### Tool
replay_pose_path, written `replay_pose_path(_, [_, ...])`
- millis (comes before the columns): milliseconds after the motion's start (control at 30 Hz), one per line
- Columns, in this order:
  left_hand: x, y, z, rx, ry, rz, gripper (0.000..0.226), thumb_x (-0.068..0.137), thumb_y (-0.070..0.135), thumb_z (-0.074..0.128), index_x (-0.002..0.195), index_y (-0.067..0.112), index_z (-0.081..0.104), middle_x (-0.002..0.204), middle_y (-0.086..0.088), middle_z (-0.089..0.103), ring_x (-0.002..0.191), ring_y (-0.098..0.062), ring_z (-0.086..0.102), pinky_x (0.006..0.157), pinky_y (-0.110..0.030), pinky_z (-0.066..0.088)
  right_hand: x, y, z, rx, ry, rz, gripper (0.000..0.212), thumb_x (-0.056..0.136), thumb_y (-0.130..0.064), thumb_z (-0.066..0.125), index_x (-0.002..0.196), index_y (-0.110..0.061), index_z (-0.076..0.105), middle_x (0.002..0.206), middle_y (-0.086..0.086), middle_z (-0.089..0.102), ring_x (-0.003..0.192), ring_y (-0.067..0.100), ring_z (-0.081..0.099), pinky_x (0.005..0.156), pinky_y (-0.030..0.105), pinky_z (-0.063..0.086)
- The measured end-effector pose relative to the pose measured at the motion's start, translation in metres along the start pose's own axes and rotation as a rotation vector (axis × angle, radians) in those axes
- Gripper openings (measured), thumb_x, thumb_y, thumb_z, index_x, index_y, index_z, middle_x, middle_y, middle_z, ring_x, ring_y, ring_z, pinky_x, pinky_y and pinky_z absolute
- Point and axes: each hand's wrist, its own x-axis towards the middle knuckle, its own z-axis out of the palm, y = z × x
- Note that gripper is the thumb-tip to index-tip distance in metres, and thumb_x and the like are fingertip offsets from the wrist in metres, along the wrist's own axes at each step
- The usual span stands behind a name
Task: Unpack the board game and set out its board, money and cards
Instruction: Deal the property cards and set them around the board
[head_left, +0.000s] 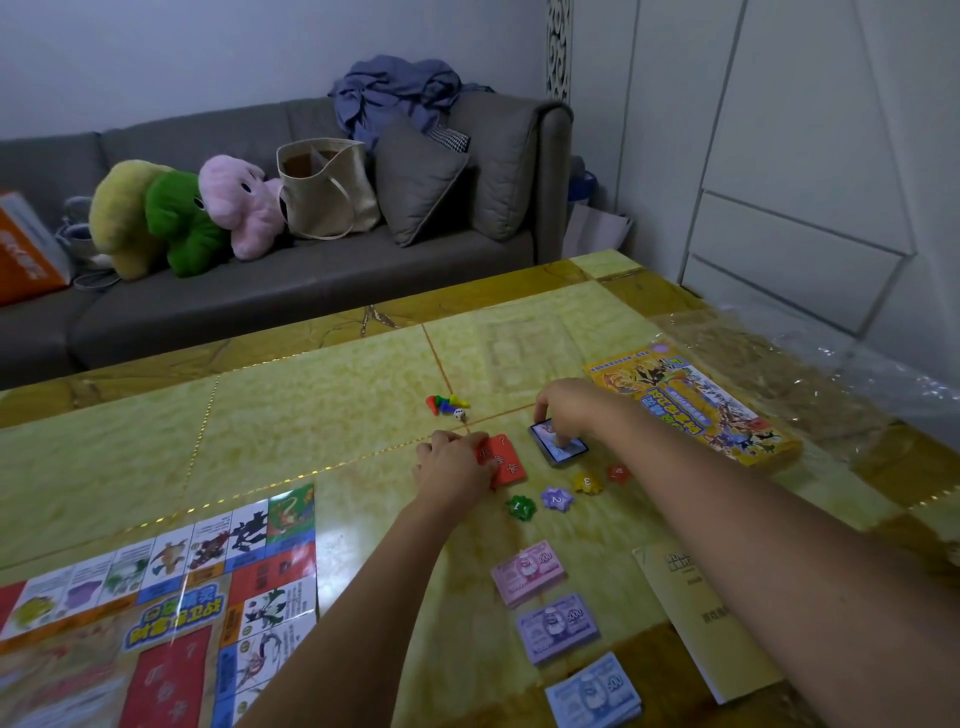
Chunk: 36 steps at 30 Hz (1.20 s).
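Nearest you, the blue money stack (592, 693) heads a row with the purple stack (558, 626) and pink stack (529, 571) beyond it on the surface (311, 405). The board (156, 597) lies unfolded at left. Your left hand (452, 467) curls over the red card deck (506, 460), gripping its edge. Your right hand (571, 408) pinches the dark-edged card deck (561, 449) just beside it. Setting out the cards looks to be the step in hand. The next move likely calls for squaring both decks and letting go gently. The star tokens (556, 498) and the box (691, 405) lie near.

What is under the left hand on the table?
A red card stack, gripped by the left hand at its edge; that side's print is hidden. The right hand holds a blue card stack.
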Motion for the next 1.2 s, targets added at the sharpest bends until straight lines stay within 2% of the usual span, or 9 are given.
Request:
replay_pose_path(100, [0.0,-0.001,0.001,-0.02,0.01,-0.006,0.05,0.094,0.042,0.052,0.142,0.035,0.04,0.145,-0.008,0.033,0.133,-0.032,0.028,0.106,-0.044,0.031,-0.001,0.003,0.004,0.076,0.035,-0.008,0.053,0.085,-0.005,0.068,0.135,-0.016,0.053,0.143,0.006,0.047,0.121,0.026,0.052,0.079,0.027,0.042])
replay_pose_path(267, [0.003,-0.005,-0.001,-0.171,-0.002,-0.064,0.051,0.094,0.037,0.055,0.141,0.025,0.044,0.142,-0.013,0.04,0.128,-0.034,0.04,0.108,-0.042,0.035,-0.013,0.016,0.018,0.391,0.218,-0.06,0.041,0.087,-0.006,0.063,0.126,-0.017,0.059,0.14,0.009,0.047,0.118,0.025,0.052,0.092,0.034,0.047])
replay_pose_path(467, [-0.009,-0.012,-0.011,-0.401,0.044,-0.078,0.043,0.093,0.017,0.057,0.134,0.008,0.051,0.133,-0.013,0.053,0.118,-0.026,0.053,0.095,-0.033,0.045,-0.041,0.032,0.01,0.504,0.255,-0.088,0.026,0.088,-0.019,0.066,0.114,-0.017,0.064,0.118,0.004,0.059,0.102,0.018,0.057,0.077,0.026,0.042])
replay_pose_path(700, [-0.037,-0.026,-0.014,-0.194,-0.018,0.008,0.028,0.09,0.02,0.06,0.117,0.01,0.065,0.123,-0.012,0.058,0.107,-0.025,0.058,0.081,-0.028,0.046,-0.083,0.024,-0.008,0.447,0.209,-0.169,0.022,0.081,-0.028,0.075,0.096,-0.015,0.064,0.1,-0.002,0.064,0.088,0.013,0.059,0.068,0.024,0.044])
replay_pose_path(800, [-0.057,-0.036,-0.008,-0.026,-0.046,0.065,0.033,0.087,0.025,0.061,0.12,0.022,0.063,0.13,-0.011,0.049,0.116,-0.027,0.051,0.095,-0.037,0.046,-0.094,0.009,-0.002,0.41,0.214,-0.201,0.024,0.078,-0.026,0.077,0.093,-0.016,0.06,0.099,-0.002,0.063,0.087,0.016,0.06,0.069,0.028,0.046])
replay_pose_path(900, [-0.078,-0.047,-0.003,0.039,-0.025,0.09,0.04,0.086,0.031,0.063,0.126,0.03,0.057,0.134,-0.007,0.044,0.121,-0.027,0.046,0.1,-0.042,0.043,-0.095,-0.008,0.011,0.331,0.187,-0.236,0.024,0.082,-0.013,0.072,0.104,-0.018,0.063,0.101,-0.001,0.059,0.075,0.011,0.054,0.053,0.016,0.04])
replay_pose_path(1000, [-0.092,-0.055,-0.004,0.032,-0.009,0.117,0.04,0.086,0.033,0.064,0.126,0.03,0.057,0.133,-0.007,0.046,0.121,-0.026,0.046,0.099,-0.039,0.044,-0.09,-0.024,0.021,0.26,0.156,-0.26,0.038,0.082,-0.002,0.067,0.117,-0.016,0.065,0.097,-0.006,0.059,0.08,0.009,0.052,0.06,0.016,0.039])
replay_pose_path(1100, [-0.101,-0.061,-0.005,0.036,-0.016,0.138,0.042,0.085,0.034,0.067,0.126,0.029,0.056,0.132,-0.006,0.047,0.12,-0.025,0.046,0.098,-0.034,0.043,-0.083,-0.036,0.029,0.243,0.144,-0.218,0.039,0.082,-0.007,0.069,0.12,-0.015,0.064,0.118,0.002,0.061,0.103,0.016,0.058,0.082,0.024,0.049])
replay_pose_path(1200, [-0.11,-0.064,-0.005,0.029,0.001,0.161,0.042,0.086,0.033,0.066,0.126,0.029,0.056,0.131,-0.005,0.047,0.12,-0.024,0.045,0.098,-0.031,0.04,-0.078,-0.047,0.037,0.272,0.173,-0.19,0.034,0.081,-0.014,0.073,0.114,-0.015,0.067,0.119,0.003,0.061,0.104,0.018,0.058,0.082,0.026,0.047])
